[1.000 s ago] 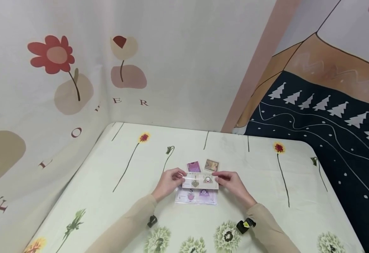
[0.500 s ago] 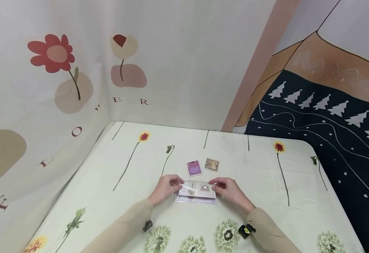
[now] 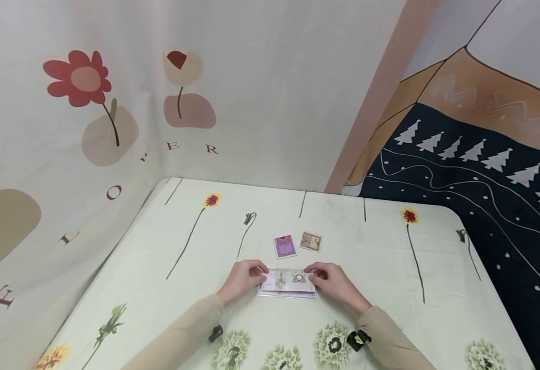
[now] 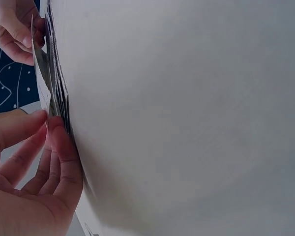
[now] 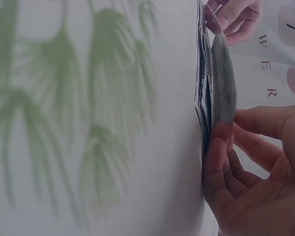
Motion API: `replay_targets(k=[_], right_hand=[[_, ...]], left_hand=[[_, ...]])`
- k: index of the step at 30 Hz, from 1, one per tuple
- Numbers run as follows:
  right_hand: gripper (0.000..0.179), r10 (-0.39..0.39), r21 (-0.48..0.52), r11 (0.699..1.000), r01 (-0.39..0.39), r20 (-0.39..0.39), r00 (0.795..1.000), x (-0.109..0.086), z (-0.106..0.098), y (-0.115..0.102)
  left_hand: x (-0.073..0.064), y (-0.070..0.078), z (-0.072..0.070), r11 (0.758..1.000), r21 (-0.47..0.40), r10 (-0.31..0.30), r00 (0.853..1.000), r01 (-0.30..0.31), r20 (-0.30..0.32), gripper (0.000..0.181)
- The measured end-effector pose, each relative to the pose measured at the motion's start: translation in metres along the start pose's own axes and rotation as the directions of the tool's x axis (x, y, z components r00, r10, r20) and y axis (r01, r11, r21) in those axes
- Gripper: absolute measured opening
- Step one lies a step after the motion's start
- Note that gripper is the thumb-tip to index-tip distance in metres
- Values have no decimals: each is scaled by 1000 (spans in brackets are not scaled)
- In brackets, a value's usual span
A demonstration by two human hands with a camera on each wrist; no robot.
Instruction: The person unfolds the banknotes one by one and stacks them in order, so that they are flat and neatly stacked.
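My left hand [image 3: 242, 280] pinches the left end of a pale printed banknote [image 3: 288, 278], and my right hand [image 3: 336, 283] pinches its right end. Beneath it lies a stack of notes [image 3: 288, 295], its purple-white front edge showing in the head view. From the left wrist, the thumb and fingers of the left hand [image 4: 37, 182] grip the note's near end, close beside the layered edges of the stack. The right wrist view has the right hand [image 5: 258, 172] gripping in the same way, the note [image 5: 223, 83] bowed away from the stack [image 5: 202, 88].
Just beyond the hands lie a small purple rectangle [image 3: 285, 246] with a pale border and a brown one [image 3: 311, 241]. A flower-printed cloth [image 3: 149, 308] covers the table. Hanging printed curtains [image 3: 270, 103] stand behind and to the left.
Both hands have lowered the pale banknote toward me, over the stack, so the purple note beneath is now mostly covered. The two small rectangles behind show fully.
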State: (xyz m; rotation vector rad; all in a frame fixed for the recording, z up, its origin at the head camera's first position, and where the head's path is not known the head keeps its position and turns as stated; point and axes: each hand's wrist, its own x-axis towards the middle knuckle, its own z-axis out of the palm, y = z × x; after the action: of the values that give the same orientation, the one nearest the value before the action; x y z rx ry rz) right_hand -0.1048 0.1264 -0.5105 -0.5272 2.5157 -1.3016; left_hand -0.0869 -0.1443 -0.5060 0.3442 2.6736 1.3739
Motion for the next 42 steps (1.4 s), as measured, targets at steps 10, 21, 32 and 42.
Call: replay_targets(k=[10,21,32,42], right_hand=[[17,-9,-28,1000,9,1,1000,1,2,2],[12,4,-33,999,-3,20,1000,6,0,3],[9,-14,-71,997,17,39,999,12,0,6],[12,-21,-113,993,26,43,999,14,1,6]], left_hand=[[2,-1,1,1000,-1,-19,1000,19,14,13],[5,2,1,999,12,-34,999,34,24,10],[8,5,2,997,54,-51,999,50,10,7],[8,5,5,991,101,-86,996,86,-1,16]])
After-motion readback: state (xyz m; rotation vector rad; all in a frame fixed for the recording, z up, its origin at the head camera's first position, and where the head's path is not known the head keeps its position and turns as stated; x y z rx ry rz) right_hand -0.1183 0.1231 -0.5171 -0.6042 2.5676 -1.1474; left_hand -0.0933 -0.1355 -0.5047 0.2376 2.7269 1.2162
